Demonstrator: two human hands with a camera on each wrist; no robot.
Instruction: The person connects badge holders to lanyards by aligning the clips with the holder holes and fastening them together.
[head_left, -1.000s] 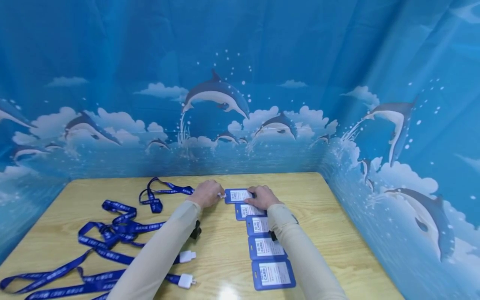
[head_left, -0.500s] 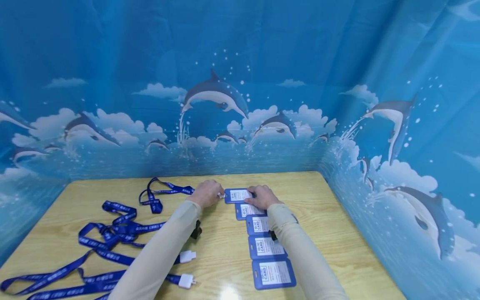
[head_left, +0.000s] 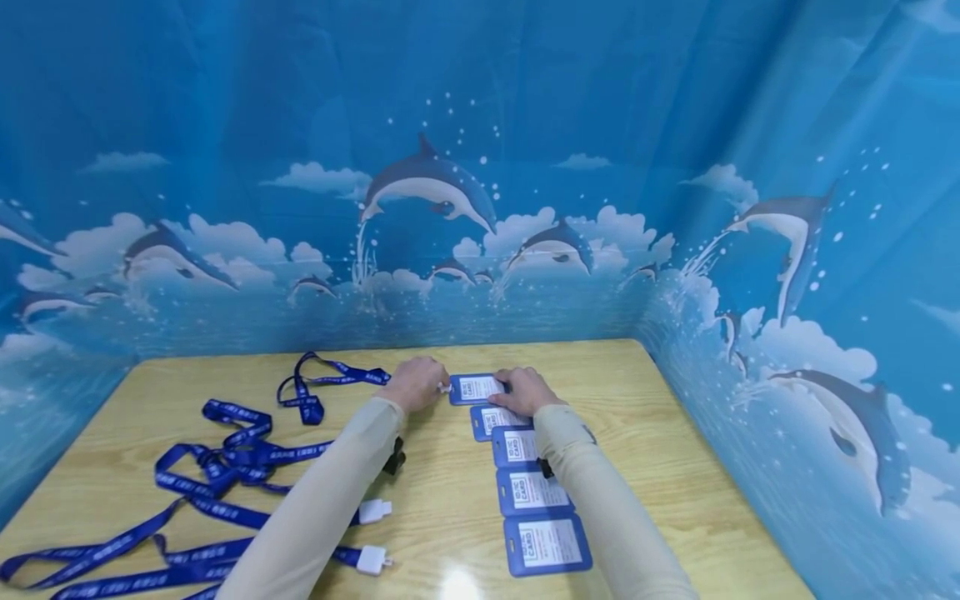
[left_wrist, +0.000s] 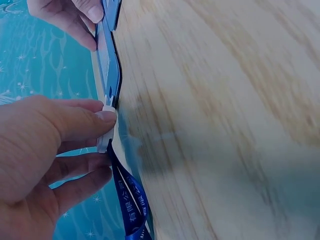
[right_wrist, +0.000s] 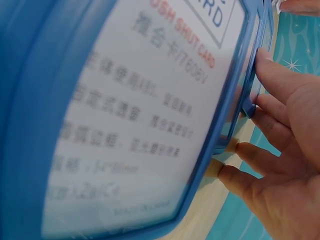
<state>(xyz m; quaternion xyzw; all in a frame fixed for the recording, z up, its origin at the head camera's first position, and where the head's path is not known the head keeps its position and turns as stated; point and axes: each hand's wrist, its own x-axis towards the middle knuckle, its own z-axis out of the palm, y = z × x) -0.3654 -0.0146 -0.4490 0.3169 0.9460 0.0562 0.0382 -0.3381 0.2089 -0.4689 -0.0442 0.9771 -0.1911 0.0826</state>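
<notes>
At the back of the table my left hand (head_left: 415,385) pinches the white plastic clip (left_wrist: 105,134) of a blue lanyard (head_left: 351,377) between thumb and forefinger. The clip's metal hook touches the slotted end of a blue ID card holder (head_left: 472,389). In the left wrist view I cannot tell whether the hook passes through the slot. My right hand (head_left: 523,391) grips that card holder by its other end, thumb on its face and fingers at its edge. The lanyard's strap (left_wrist: 127,202) hangs from the clip below my left fingers.
Several more blue card holders (head_left: 551,546) lie in a column toward the near edge, partly under my right forearm. Several blue lanyards lie in a tangle (head_left: 240,458) at left, two with white clips (head_left: 371,561) near my left forearm. A dolphin-printed curtain (head_left: 480,308) surrounds the wooden table.
</notes>
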